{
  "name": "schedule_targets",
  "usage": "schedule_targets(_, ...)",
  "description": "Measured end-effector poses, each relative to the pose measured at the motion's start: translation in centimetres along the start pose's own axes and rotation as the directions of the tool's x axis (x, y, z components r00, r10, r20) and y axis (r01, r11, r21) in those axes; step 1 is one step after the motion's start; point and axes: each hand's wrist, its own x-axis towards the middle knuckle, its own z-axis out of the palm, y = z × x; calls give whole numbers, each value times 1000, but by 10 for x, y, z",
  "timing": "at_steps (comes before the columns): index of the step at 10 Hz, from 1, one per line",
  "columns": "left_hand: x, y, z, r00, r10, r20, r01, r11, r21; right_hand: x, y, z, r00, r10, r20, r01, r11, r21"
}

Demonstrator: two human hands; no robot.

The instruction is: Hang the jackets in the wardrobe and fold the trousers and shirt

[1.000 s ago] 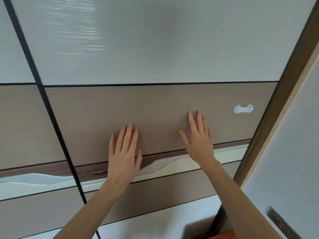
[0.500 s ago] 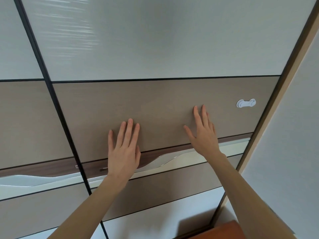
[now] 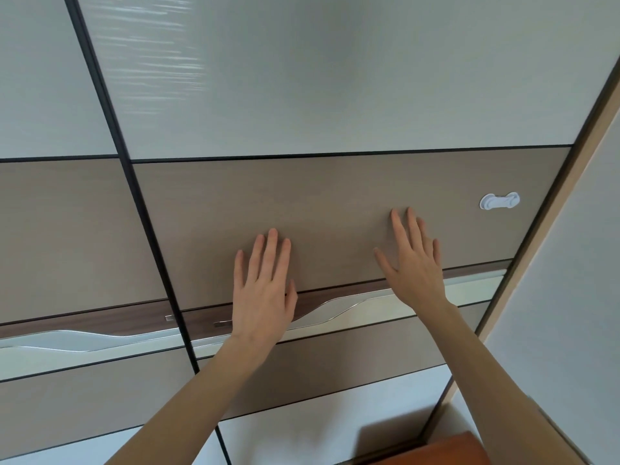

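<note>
Both palms flat, fingers straight: left hand [image 3: 263, 290] and right hand [image 3: 414, 263] press the wardrobe's sliding door [image 3: 335, 196], looks like closing; next, a steady sideways push

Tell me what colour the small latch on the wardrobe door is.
White latch, clearest in the head view.

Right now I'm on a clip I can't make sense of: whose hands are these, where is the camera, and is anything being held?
There is no machine here. A person wears a wide-angle camera on the head, so you look out past their own bare arms. The left hand and the right hand both lie flat, fingers straight, against the brown panel of a sliding wardrobe door. Neither holds anything. Pale glossy panels sit above and below, with a wavy silver strip under the hands. A small white plastic latch is stuck to the brown panel right of the right hand. An orange-brown object shows at the bottom edge. No jackets, trousers or shirt are in view.
</note>
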Motion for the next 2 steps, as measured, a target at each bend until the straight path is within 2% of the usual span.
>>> schedule_targets(2,-3,-9,-22,998,61,-27,-64,991,-115,-34,-31,-9,997,-51,-54,49,998,-36)
